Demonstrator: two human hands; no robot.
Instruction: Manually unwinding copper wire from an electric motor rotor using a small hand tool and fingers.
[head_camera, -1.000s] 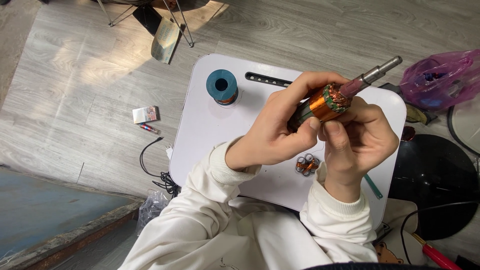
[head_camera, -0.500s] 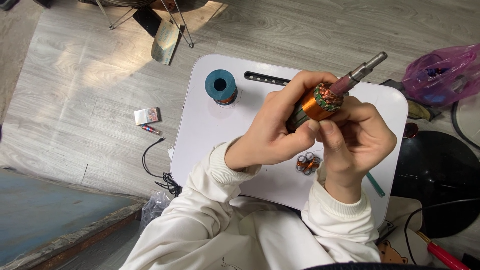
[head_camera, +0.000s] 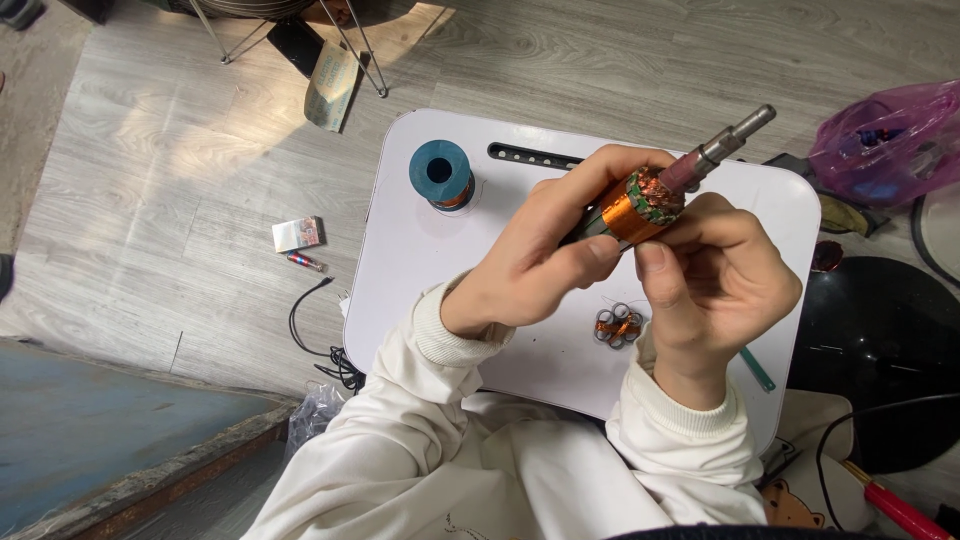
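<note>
My left hand (head_camera: 545, 250) and my right hand (head_camera: 715, 285) both grip a motor armature (head_camera: 640, 205) with an orange copper winding and green slot pieces, held above a small white lap table (head_camera: 440, 270). Its steel shaft (head_camera: 725, 143) points up to the right. My right thumb presses the winding's side. A blue spool of copper wire (head_camera: 441, 173) stands upright on the table's far left. A small round part with copper coils (head_camera: 619, 326) lies on the table below my hands.
A green stick (head_camera: 756, 368) lies at the table's right edge. On the wooden floor lie a small box (head_camera: 298, 234), a lighter (head_camera: 305, 262) and a black cable (head_camera: 310, 335). A pink plastic bag (head_camera: 885, 140) and a black round object (head_camera: 885, 360) sit at the right.
The armature and both hands have shifted slightly; the fingers have adjusted their hold on the winding. Nothing else has moved.
</note>
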